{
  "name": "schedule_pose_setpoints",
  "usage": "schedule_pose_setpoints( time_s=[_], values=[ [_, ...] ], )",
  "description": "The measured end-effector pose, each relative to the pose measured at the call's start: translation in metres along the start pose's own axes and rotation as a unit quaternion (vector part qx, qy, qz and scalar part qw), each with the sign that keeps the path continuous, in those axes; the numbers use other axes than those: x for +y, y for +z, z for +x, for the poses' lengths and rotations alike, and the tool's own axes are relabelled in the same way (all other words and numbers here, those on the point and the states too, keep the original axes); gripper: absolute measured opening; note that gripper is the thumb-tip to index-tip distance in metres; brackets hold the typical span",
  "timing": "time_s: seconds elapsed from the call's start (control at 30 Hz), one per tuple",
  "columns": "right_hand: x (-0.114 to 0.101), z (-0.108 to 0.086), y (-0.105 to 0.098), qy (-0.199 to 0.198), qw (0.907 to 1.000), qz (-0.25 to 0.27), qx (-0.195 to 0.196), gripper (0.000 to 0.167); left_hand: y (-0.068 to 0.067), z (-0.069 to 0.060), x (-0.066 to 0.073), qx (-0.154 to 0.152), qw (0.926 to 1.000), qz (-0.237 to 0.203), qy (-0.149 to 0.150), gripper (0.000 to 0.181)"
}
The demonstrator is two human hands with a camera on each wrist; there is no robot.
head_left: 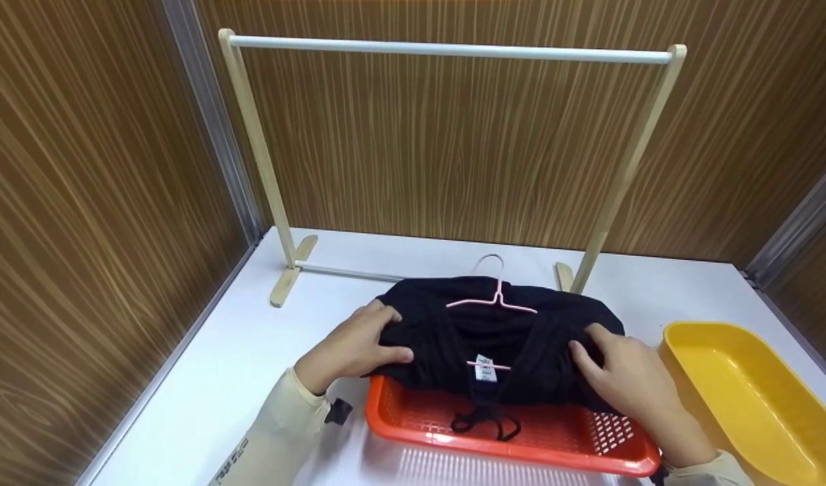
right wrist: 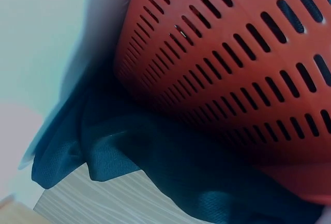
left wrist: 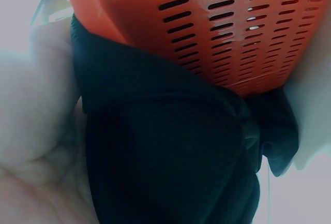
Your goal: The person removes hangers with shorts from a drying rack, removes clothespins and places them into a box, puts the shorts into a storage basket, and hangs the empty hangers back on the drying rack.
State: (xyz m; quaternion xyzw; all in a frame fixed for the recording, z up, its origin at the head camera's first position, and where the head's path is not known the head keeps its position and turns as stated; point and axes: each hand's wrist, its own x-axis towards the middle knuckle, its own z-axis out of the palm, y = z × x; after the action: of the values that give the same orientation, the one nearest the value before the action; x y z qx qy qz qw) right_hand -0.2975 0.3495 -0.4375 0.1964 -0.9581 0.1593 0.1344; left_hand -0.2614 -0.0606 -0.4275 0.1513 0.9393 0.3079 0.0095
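Observation:
A black garment (head_left: 426, 344) with a white neck label (head_left: 485, 369) and a dark drawstring lies across a red-orange basket (head_left: 446, 439). Inside its neck opening is a pink hanger (head_left: 499, 297), with the hook standing up above the cloth. My left hand (head_left: 358, 341) grips the garment's left side, thumb on the front. On the other side my right hand (head_left: 629, 371) holds the cloth between thumb and fingers. In the left wrist view the black cloth (left wrist: 165, 157) hangs beside the slotted basket wall; the right wrist view shows cloth (right wrist: 170, 162) draped below the basket.
Behind the garment stands a rack with a white top rail (head_left: 453, 48) and wooden legs (head_left: 261, 148). A yellow tub (head_left: 743, 391) sits at the right on the white table (head_left: 237, 351). Wood-patterned walls (head_left: 419, 155) enclose the back and sides.

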Motion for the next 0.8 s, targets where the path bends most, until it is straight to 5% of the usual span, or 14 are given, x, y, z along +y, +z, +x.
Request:
schedule_pose_setpoints(
  time_s=[0.8],
  values=[
    [-0.0006, -0.0007, -0.0004, 0.005, 1.0000, 0.003, 0.005, 0.024, 0.0001, -0.0009, -0.0001, 0.008, 0.9999, 0.001, 0.010, 0.053]
  ],
)
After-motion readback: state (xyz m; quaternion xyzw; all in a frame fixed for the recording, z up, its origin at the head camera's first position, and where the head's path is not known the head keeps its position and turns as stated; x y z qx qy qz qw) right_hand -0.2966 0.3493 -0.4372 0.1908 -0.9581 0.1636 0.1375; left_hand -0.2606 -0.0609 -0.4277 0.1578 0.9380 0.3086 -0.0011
